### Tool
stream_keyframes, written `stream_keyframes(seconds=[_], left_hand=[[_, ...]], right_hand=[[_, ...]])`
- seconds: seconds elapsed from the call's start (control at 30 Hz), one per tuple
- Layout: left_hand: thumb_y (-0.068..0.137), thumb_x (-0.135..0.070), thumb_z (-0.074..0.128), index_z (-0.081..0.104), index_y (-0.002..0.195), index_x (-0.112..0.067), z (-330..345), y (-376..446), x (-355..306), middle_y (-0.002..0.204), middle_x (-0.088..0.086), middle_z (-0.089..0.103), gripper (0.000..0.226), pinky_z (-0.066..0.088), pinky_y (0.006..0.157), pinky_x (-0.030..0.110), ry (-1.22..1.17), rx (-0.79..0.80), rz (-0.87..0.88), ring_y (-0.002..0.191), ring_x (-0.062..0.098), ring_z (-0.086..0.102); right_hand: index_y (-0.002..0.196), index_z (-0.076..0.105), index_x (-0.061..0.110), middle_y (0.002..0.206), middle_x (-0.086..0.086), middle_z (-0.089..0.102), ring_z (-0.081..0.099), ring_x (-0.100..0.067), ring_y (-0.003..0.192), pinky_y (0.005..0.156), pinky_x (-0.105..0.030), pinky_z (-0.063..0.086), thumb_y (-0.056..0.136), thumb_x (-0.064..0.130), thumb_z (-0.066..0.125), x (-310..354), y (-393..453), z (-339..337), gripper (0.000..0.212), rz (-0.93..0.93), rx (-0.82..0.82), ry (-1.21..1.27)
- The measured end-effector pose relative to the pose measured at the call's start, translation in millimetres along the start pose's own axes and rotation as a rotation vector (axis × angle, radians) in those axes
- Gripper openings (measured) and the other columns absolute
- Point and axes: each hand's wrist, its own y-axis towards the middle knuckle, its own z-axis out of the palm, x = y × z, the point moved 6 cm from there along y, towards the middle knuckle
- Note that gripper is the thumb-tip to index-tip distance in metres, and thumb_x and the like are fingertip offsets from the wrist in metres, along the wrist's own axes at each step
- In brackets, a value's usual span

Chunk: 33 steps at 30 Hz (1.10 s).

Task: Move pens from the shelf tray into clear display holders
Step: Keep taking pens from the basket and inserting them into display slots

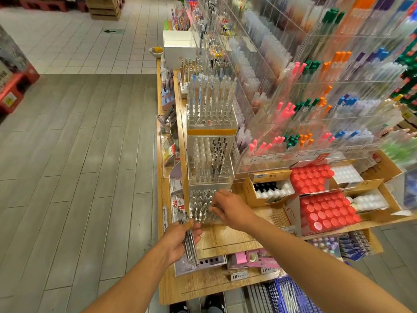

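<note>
Left of frame: grey plank floor (74, 154), white tiles toward the upper left.

Lower centre-left: left hand (180, 239) grips a bundle of pens (190, 245), fingers curled round the barrels; the bundle runs from upper left to lower right, tips pointing down toward the lower shelf edge.

Centre: wooden shelf (228, 236) carries a stepped row of clear display holders. Nearest holder (203, 206) shows a grid of holes, a few pens standing in its far rows. Middle holder (209, 163) contains white and black pens upright. Far holder (211, 109) contains pale pens upright.

Centre, just right of the nearest holder: right hand (230, 208) is over its right side, fingers pinched together on a small dark object, probably a pen end; blurred, cannot tell exactly.

Right: red-capped items in boxes (327, 211); above them, clear racks with coloured pens (304, 123). Lower right: blue basket (291, 297).
</note>
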Motion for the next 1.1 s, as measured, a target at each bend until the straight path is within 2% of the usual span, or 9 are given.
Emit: stream_keyframes(seconds=[0.17, 0.33, 0.43, 0.5, 0.57, 0.67, 0.8, 0.97, 1.1], left_hand=[[0.097, -0.006, 0.057, 0.062, 0.115, -0.001, 1.7, -1.1, 1.1, 0.095, 0.017, 0.073, 0.02, 0.061, 0.064, 0.036, -0.041, 0.065, -0.004, 0.076, 0.027, 0.069], [0.083, -0.008, 0.068, 0.063, 0.119, 0.004, 8.4, -5.4, 0.7, 0.09, 0.018, 0.071, 0.038, 0.062, 0.065, 0.035, -0.078, 0.194, -0.008, 0.074, 0.026, 0.07], [0.076, -0.008, 0.073, 0.06, 0.118, 0.007, 13.3, -7.9, -1.6, 0.094, 0.022, 0.072, 0.046, 0.062, 0.066, 0.036, -0.081, 0.251, 0.013, 0.074, 0.027, 0.069], [0.076, -0.008, 0.074, 0.061, 0.115, 0.006, 14.1, -8.3, -2.1, 0.095, 0.023, 0.072, 0.044, 0.062, 0.064, 0.035, -0.077, 0.26, 0.028, 0.073, 0.026, 0.07], [0.076, -0.007, 0.075, 0.063, 0.112, 0.005, 12.9, -8.6, -2.5, 0.095, 0.023, 0.072, 0.04, 0.061, 0.063, 0.034, -0.077, 0.266, 0.036, 0.073, 0.026, 0.07], [0.075, -0.006, 0.077, 0.067, 0.108, 0.005, 11.5, -9.5, -3.7, 0.097, 0.024, 0.072, 0.036, 0.061, 0.063, 0.033, -0.053, 0.281, 0.035, 0.073, 0.026, 0.07], [0.073, -0.004, 0.078, 0.067, 0.106, 0.005, 14.1, -10.2, -2.5, 0.092, 0.024, 0.071, 0.036, 0.06, 0.061, 0.033, -0.056, 0.291, 0.027, 0.07, 0.026, 0.069], [0.083, -0.013, 0.071, 0.069, 0.103, 0.005, 16.4, -6.8, -2.1, 0.088, 0.022, 0.07, 0.027, 0.061, 0.069, 0.036, -0.11, 0.262, 0.038, 0.073, 0.027, 0.069], [0.1, -0.017, 0.053, 0.065, 0.111, 0.002, 11.0, -1.3, -3.1, 0.084, 0.013, 0.072, 0.025, 0.057, 0.071, 0.035, -0.02, 0.141, 0.075, 0.075, 0.022, 0.066]], right_hand=[[0.11, 0.068, 0.004, 0.104, -0.009, 0.055, 0.054, -0.023, 0.092, 0.075, -0.031, 0.042, 0.099, 0.026, 0.053, 4.9, 1.2, 3.7, 0.029, -0.035, 0.002, -0.121], [0.114, 0.065, 0.014, 0.107, -0.002, 0.057, 0.055, -0.017, 0.096, 0.079, -0.031, 0.047, 0.093, 0.037, 0.061, 7.6, 3.4, 4.4, 0.031, 0.014, -0.008, -0.114], [0.112, 0.065, 0.019, 0.104, 0.001, 0.064, 0.056, -0.01, 0.088, 0.074, -0.024, 0.044, 0.092, 0.033, 0.063, 11.4, 7.1, 11.9, 0.025, 0.107, 0.053, 0.11], [0.11, 0.068, 0.015, 0.097, -0.001, 0.067, 0.058, -0.01, 0.085, 0.069, -0.019, 0.042, 0.092, 0.029, 0.065, 12.8, 9.0, 17.4, 0.023, 0.194, 0.123, 0.304], [0.107, 0.069, 0.01, 0.093, -0.001, 0.067, 0.059, -0.011, 0.085, 0.073, -0.022, 0.045, 0.093, 0.027, 0.064, 13.5, 8.9, 18.6, 0.023, 0.245, 0.173, 0.444], [0.096, 0.07, 0.005, 0.085, -0.003, 0.065, 0.056, -0.011, 0.078, 0.074, -0.029, 0.046, 0.092, 0.028, 0.066, 15.3, 5.9, 16.9, 0.024, 0.282, 0.19, 0.588], [0.089, 0.071, 0.007, 0.071, 0.004, 0.06, 0.052, -0.006, 0.066, 0.061, -0.019, 0.043, 0.085, 0.031, 0.074, 17.2, 3.4, 16.1, 0.025, 0.363, 0.165, 0.631], [0.092, 0.072, -0.001, 0.077, 0.001, 0.066, 0.061, -0.013, 0.072, 0.075, -0.035, 0.054, 0.091, 0.016, 0.067, 12.6, 5.2, 3.6, 0.018, 0.43, 0.166, 0.612], [0.097, 0.065, 0.008, 0.08, -0.006, 0.068, 0.068, -0.019, 0.075, 0.078, -0.038, 0.058, 0.098, 0.014, 0.056, 14.9, 2.2, -10.3, 0.011, 0.347, 0.157, 0.506]])
